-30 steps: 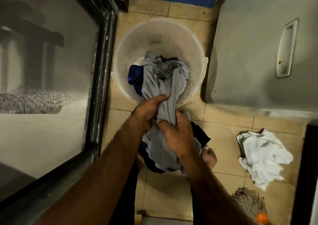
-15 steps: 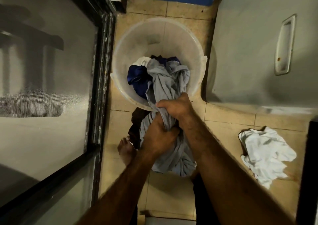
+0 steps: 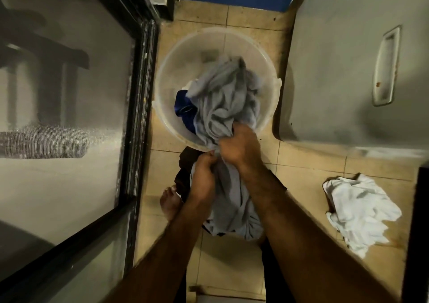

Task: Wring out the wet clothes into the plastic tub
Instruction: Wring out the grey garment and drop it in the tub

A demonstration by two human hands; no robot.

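My view's surroundings
I see a glass door [image 3: 65, 94] along the left, a grey appliance [image 3: 336, 82] with a recessed handle [image 3: 385, 66] on the right, and a white cloth [image 3: 362, 212] crumpled on the tiled floor [image 3: 308, 182], near right.

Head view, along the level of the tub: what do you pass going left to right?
Glass pane → black door frame → plastic tub → grey panel → recessed handle. The clothes in the tub overlap it, so they are left out.
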